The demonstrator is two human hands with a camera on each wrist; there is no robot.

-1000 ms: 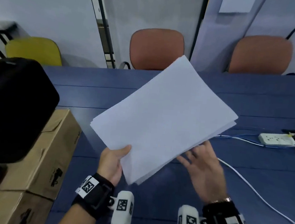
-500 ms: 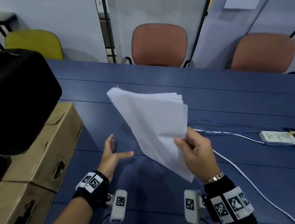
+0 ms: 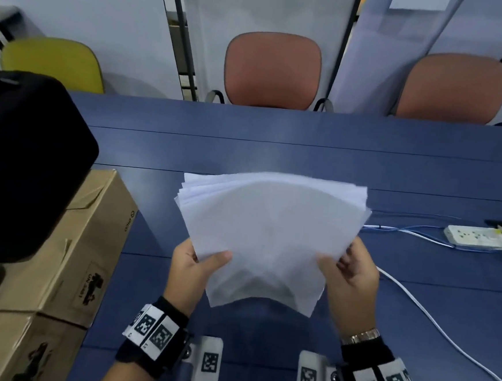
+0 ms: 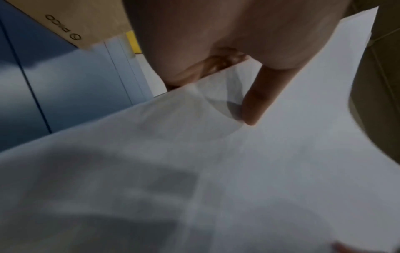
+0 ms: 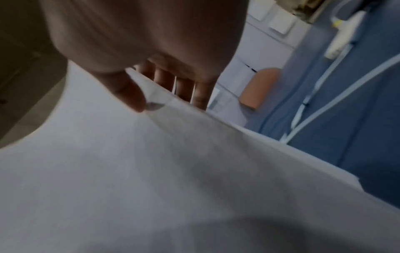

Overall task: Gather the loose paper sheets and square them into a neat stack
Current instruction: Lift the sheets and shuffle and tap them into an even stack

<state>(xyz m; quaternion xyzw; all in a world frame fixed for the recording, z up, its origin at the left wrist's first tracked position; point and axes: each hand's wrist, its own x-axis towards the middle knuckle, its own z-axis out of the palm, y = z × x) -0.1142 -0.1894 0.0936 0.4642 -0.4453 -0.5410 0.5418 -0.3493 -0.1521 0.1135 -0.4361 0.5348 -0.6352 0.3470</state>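
Observation:
A stack of white paper sheets (image 3: 270, 231) is held up above the blue table (image 3: 306, 152), bowed upward in the middle, its far left corner fanned into several edges. My left hand (image 3: 199, 261) grips the stack's left side, thumb on top and fingers underneath. My right hand (image 3: 348, 270) grips the right side the same way. In the left wrist view the thumb (image 4: 257, 101) presses on the sheets (image 4: 194, 171). The right wrist view has the thumb (image 5: 127, 92) on top of the paper (image 5: 173, 171) and the fingers (image 5: 186, 89) behind its edge.
Cardboard boxes (image 3: 67, 254) and a black bag (image 3: 21, 160) stand on the left of the table. A white power strip (image 3: 474, 236) with cables (image 3: 431, 322) lies at the right. Two orange chairs (image 3: 273, 68) and a yellow chair (image 3: 52, 62) stand behind the table.
The stack has turned from a tilted hold in the right hand alone to facing me. My left hand, open half a second ago, now grips its left side.

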